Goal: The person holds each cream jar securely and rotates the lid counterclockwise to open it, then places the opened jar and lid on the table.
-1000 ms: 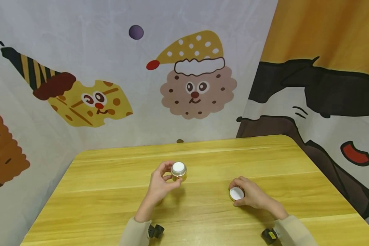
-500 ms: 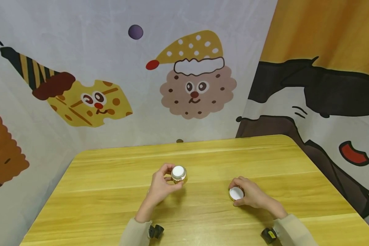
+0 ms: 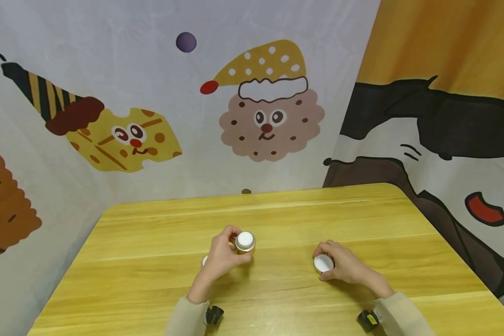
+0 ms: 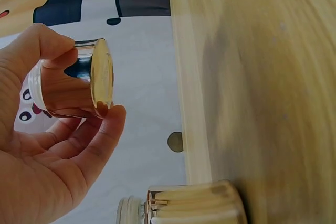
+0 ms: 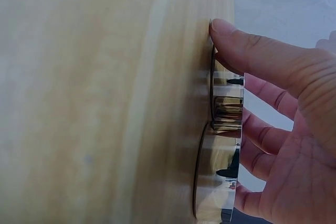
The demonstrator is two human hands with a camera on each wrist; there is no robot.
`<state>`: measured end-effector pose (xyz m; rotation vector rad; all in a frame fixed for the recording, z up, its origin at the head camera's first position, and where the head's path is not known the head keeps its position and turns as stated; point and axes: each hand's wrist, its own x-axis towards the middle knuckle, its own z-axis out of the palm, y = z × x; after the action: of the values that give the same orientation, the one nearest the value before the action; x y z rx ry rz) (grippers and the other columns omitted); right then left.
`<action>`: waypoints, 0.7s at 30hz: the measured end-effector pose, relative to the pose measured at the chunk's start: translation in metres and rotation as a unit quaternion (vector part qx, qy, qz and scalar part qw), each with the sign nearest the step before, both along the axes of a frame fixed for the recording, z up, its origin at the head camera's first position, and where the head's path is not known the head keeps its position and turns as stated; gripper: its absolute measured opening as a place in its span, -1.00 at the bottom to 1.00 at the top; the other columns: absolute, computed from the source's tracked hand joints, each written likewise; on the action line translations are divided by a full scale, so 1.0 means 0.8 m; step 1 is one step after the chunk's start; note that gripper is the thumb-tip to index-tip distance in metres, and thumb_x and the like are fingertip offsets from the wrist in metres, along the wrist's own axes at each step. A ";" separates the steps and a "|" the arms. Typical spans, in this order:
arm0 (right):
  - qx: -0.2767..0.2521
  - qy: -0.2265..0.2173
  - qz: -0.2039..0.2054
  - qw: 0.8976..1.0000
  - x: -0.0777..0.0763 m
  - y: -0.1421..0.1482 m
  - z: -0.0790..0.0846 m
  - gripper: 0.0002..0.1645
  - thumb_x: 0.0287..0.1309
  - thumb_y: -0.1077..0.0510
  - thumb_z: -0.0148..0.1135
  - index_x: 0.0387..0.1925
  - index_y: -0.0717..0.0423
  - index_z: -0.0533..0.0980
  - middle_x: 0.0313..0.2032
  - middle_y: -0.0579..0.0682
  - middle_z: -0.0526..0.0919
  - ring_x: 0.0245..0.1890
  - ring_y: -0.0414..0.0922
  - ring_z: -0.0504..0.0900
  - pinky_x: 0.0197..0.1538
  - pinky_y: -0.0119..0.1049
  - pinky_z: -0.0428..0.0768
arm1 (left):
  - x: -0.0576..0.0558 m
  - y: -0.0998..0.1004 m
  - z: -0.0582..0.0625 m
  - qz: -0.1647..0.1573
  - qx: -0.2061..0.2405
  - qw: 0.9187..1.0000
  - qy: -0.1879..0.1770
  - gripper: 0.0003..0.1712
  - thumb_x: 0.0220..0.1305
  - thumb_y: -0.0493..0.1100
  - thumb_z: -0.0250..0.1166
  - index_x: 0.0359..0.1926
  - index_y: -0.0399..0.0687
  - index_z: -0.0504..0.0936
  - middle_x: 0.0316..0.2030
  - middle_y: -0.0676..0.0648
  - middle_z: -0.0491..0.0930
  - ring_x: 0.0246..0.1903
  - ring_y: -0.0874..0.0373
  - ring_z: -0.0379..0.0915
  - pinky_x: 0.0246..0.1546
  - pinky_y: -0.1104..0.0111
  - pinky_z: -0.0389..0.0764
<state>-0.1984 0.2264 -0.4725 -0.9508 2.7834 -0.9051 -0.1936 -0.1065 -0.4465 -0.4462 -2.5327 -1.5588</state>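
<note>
My left hand (image 3: 222, 255) grips a small gold cosmetic jar (image 3: 245, 242) between thumb and fingers, its lidless white top facing up. The left wrist view has this jar (image 4: 79, 85) apart from the tabletop. A second gold jar (image 4: 194, 205) stands on the table, mostly hidden behind my left wrist in the head view. On the right, my right hand (image 3: 346, 265) holds a gold jar lid (image 3: 324, 263) by its rim, white inside up, at the table surface. Beside it, a second gold lid (image 5: 216, 177) lies under the palm in the right wrist view.
The wooden table (image 3: 277, 210) has rounded far corners. A cartoon-printed cloth (image 3: 151, 84) hangs behind it and along both sides. A small black device is strapped at each wrist.
My left hand has come down and slightly nearer with the jar. The second jar's white top now shows beside the left wrist. The right hand has stayed in place with the lid.
</note>
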 end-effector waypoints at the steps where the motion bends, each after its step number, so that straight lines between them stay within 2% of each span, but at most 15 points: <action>1: 0.001 0.000 0.000 1.000 0.000 0.000 0.000 -0.48 -0.27 0.09 0.55 -0.21 -0.02 0.47 -0.24 -0.11 0.50 -0.26 -0.10 0.46 -0.24 -0.29 0.41 | 0.000 0.000 -0.001 -0.001 -0.004 1.000 0.000 -0.48 -0.32 -0.41 0.45 -0.22 -0.28 0.45 -0.34 -0.10 0.51 -0.33 0.04 0.40 -0.41 0.29 0.61; 4: 0.002 0.001 0.000 1.000 0.000 0.000 0.000 -0.48 -0.27 0.09 0.55 -0.21 -0.02 0.47 -0.24 -0.12 0.50 -0.26 -0.10 0.46 -0.24 -0.29 0.41 | -0.001 0.000 -0.002 0.000 -0.014 1.000 0.000 -0.48 -0.33 -0.41 0.44 -0.22 -0.27 0.45 -0.36 -0.09 0.50 -0.35 0.06 0.39 -0.43 0.29 0.60; 11: 0.004 0.003 0.000 1.000 0.000 0.000 0.000 -0.48 -0.28 0.10 0.55 -0.22 -0.03 0.47 -0.25 -0.12 0.50 -0.26 -0.11 0.46 -0.24 -0.29 0.42 | 0.000 0.000 -0.001 0.001 -0.034 0.999 0.002 -0.48 -0.33 -0.40 0.45 -0.23 -0.27 0.44 -0.39 -0.08 0.49 -0.40 0.07 0.38 -0.48 0.49 0.47; 21: 0.007 0.002 -0.006 1.000 0.000 0.000 0.000 -0.47 -0.30 0.11 0.56 -0.23 -0.04 0.47 -0.25 -0.13 0.50 -0.27 -0.11 0.46 -0.24 -0.28 0.41 | 0.000 -0.001 -0.003 0.000 -0.065 0.998 -0.003 -0.48 -0.33 -0.36 0.47 -0.25 -0.27 0.44 -0.43 -0.04 0.48 -0.47 0.19 0.31 -0.48 0.47 0.42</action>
<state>-0.1983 0.2264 -0.4724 -0.9361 2.7988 -0.8847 -0.1937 -0.1076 -0.4488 -0.4559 -2.6497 -1.4019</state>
